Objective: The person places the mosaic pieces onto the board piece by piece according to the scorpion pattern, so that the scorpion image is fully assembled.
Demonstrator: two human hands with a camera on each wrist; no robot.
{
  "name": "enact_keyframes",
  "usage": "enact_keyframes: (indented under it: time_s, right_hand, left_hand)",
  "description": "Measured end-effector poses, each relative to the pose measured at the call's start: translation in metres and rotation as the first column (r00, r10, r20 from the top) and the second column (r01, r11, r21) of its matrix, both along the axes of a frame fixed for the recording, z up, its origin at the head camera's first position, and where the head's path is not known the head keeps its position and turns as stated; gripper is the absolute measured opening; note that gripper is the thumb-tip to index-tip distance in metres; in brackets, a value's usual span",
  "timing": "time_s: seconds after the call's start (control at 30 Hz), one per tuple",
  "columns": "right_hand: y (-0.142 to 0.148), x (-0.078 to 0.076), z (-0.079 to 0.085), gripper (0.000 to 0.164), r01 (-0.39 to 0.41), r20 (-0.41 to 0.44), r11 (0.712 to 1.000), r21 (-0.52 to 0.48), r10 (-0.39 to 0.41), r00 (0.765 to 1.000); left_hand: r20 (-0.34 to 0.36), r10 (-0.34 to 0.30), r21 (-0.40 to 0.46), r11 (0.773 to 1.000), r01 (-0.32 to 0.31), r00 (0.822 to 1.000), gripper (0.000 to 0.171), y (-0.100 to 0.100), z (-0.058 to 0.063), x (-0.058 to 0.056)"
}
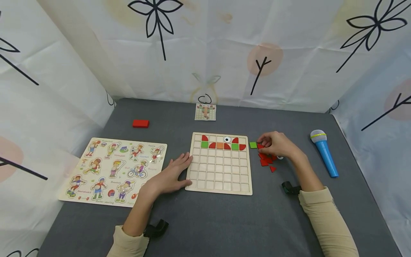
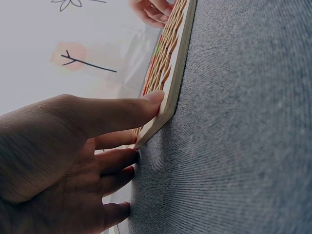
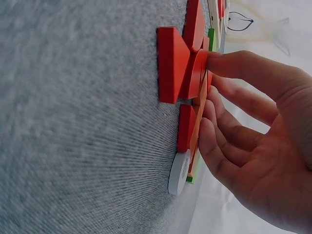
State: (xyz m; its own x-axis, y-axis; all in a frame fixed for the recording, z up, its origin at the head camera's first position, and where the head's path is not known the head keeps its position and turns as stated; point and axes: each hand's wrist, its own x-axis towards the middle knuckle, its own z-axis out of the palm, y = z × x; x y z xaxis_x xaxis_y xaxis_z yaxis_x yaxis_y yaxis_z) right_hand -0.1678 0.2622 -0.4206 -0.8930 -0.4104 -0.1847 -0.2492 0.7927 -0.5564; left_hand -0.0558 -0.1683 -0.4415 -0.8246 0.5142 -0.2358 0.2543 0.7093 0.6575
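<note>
My left hand [image 1: 168,175] lies at the left edge of a square wooden grid board [image 1: 218,174]. In the left wrist view its thumb [image 2: 148,103] rests on the board's rim near a corner, with the other fingers spread along the side. Red, green and orange tiles and a round eye tile [image 1: 227,139] fill cells in the board's top rows. Right of the board, my right hand [image 1: 277,144] is over a pile of red pieces [image 1: 264,162]. Its thumb and fingertips touch pieces in the right wrist view. A white round piece [image 3: 179,173] lies beside them.
A green square tile [image 1: 253,145] lies by the board's right edge. A picture card [image 1: 205,112] stands behind the board. Left are a puzzle board with sports figures [image 1: 109,169] and a red block [image 1: 140,124]. A blue toy microphone [image 1: 326,157] lies far right.
</note>
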Motion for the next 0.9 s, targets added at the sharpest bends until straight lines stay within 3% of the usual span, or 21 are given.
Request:
enact_keyframes:
  time_s: [0.2,0.4,0.57,0.67,0.8,0.9]
  right_hand:
    - [-0.001,0.003,0.001,0.029,0.021,-0.039,0.999,-0.029,-0.022,0.999]
    - [-0.008,0.007,0.002,0.026,0.029,-0.089,0.996,-0.084,-0.036,0.995]
    - [-0.027,0.011,0.001,0.029,0.000,-0.117,0.990,-0.142,-0.017,0.993]
    - [-0.043,0.014,0.001,0.030,-0.021,-0.129,0.983,-0.183,-0.003,0.992]
    - [-0.063,0.015,0.003,0.031,-0.043,-0.130,0.973,-0.227,0.014,0.991]
    - [-0.076,0.014,0.003,0.033,-0.069,-0.134,0.966,-0.248,0.036,0.990]
  left_hand:
    - [-0.009,0.004,-0.040,0.999,-0.005,1.000,0.087,0.002,0.001,0.001]
    - [-0.009,0.000,-0.015,1.000,0.000,1.000,0.088,0.000,0.001,0.001]
    - [-0.028,0.020,0.012,1.000,-0.019,0.999,0.091,-0.005,-0.020,-0.003]
    - [-0.033,0.017,0.012,1.000,-0.016,0.999,0.090,-0.006,-0.022,-0.003]
    - [-0.012,-0.001,0.020,1.000,0.001,1.000,0.087,-0.003,-0.005,0.001]
    - [-0.009,-0.005,0.028,1.000,0.006,1.000,0.089,-0.004,-0.006,0.000]
